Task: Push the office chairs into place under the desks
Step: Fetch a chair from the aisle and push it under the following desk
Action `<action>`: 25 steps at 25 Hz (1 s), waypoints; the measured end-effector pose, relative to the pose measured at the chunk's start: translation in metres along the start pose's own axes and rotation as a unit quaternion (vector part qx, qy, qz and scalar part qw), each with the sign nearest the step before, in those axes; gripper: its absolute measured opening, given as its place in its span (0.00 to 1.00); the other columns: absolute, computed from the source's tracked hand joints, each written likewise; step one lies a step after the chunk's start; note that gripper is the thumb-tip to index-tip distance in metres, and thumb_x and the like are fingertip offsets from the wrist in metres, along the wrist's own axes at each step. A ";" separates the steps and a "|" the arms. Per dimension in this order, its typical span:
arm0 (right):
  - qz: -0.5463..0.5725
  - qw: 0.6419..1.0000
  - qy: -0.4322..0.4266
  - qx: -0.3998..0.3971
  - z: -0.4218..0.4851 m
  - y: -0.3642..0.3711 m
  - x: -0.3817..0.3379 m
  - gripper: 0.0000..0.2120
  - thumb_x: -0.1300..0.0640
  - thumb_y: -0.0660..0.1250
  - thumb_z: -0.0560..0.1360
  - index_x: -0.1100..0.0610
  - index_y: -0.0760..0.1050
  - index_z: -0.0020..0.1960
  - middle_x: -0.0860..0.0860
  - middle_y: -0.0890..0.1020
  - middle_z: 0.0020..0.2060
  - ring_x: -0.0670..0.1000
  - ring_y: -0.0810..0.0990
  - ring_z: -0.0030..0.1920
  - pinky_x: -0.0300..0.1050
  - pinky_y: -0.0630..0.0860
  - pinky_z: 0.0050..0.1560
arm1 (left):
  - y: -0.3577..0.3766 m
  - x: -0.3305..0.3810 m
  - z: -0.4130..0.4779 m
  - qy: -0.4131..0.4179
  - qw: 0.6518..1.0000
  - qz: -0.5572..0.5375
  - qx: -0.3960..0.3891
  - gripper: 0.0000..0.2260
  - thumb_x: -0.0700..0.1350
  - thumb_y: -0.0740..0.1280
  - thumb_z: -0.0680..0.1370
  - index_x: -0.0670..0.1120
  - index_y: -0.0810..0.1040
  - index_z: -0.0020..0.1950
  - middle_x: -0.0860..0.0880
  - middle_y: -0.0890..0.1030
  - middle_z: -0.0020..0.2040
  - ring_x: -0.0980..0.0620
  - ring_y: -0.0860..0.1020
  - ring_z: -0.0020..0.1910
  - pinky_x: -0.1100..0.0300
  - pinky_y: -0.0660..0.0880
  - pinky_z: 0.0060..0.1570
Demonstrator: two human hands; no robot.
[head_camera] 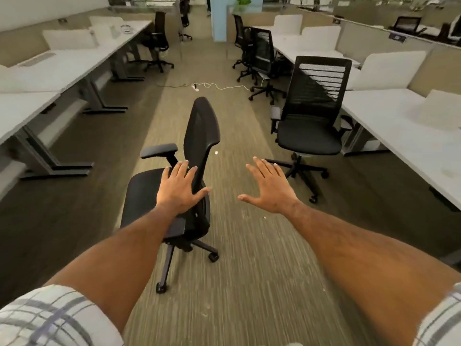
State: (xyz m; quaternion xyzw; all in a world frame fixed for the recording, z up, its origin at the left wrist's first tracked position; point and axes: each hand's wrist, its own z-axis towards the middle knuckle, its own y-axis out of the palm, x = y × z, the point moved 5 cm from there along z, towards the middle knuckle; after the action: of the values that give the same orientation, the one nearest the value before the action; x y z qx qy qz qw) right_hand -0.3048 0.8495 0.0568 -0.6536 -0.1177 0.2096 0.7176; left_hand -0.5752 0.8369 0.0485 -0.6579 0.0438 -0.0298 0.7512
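Note:
A black office chair (199,131) stands in the middle of the aisle, seat facing left, seen side-on. My left hand (178,187) is stretched out with fingers spread, in front of the chair's seat and lower back; whether it touches is unclear. My right hand (269,187) is also open, fingers apart, over bare carpet to the right of that chair. A second black mesh-back chair (316,106) stands out from the right-hand white desk (399,126), facing the aisle. White desks (50,78) line the left side.
More black chairs (262,53) stand by the right desks farther back, and another chair (157,38) sits by the left desks. A white cable with a power strip (199,86) lies across the carpet ahead. A blue pillar (219,18) stands at the aisle's end.

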 end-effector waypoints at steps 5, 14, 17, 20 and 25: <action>0.013 1.000 0.005 -0.011 0.075 0.021 0.090 0.50 0.23 0.54 0.75 0.52 0.48 0.85 0.55 0.48 0.85 0.56 0.45 0.84 0.62 0.46 0.82 | 0.007 0.030 0.117 0.004 1.000 0.005 0.022 0.45 0.76 0.43 0.76 0.47 0.62 0.81 0.43 0.59 0.82 0.43 0.54 0.82 0.38 0.51 0.79; 0.009 0.988 -0.151 -0.019 0.276 0.013 0.186 0.49 0.23 0.54 0.75 0.52 0.48 0.85 0.56 0.47 0.85 0.57 0.45 0.84 0.60 0.42 0.82 | 0.012 0.016 0.253 -0.220 0.972 -0.034 0.073 0.42 0.76 0.46 0.77 0.47 0.64 0.79 0.42 0.61 0.81 0.42 0.55 0.82 0.36 0.54 0.78; 0.010 0.981 -0.194 -0.019 0.338 0.009 0.177 0.48 0.24 0.54 0.76 0.52 0.49 0.85 0.56 0.48 0.85 0.57 0.45 0.84 0.61 0.44 0.82 | 0.020 0.016 0.284 -0.262 0.961 -0.051 0.077 0.42 0.77 0.47 0.77 0.49 0.63 0.80 0.42 0.60 0.82 0.43 0.54 0.82 0.37 0.54 0.78; 0.010 0.970 -0.244 -0.008 0.401 0.012 0.156 0.48 0.24 0.55 0.76 0.52 0.49 0.85 0.56 0.49 0.85 0.57 0.46 0.84 0.61 0.43 0.82 | 0.031 -0.006 0.314 -0.296 0.951 -0.051 0.070 0.43 0.78 0.45 0.76 0.49 0.63 0.80 0.43 0.62 0.81 0.44 0.55 0.82 0.37 0.54 0.78; -0.006 0.956 -0.295 -0.013 0.495 0.036 0.133 0.45 0.27 0.57 0.78 0.52 0.52 0.84 0.56 0.51 0.84 0.57 0.47 0.84 0.60 0.44 0.82 | 0.063 -0.041 0.356 -0.343 0.934 -0.081 0.055 0.47 0.80 0.43 0.73 0.49 0.64 0.79 0.43 0.65 0.80 0.43 0.58 0.81 0.37 0.55 0.77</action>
State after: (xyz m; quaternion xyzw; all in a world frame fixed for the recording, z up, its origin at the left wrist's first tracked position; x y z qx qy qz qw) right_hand -0.4120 1.3518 0.0655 -0.5715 -0.3305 0.3870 0.6438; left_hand -0.5792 1.2009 0.0334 -0.5866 -0.2716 0.1351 0.7509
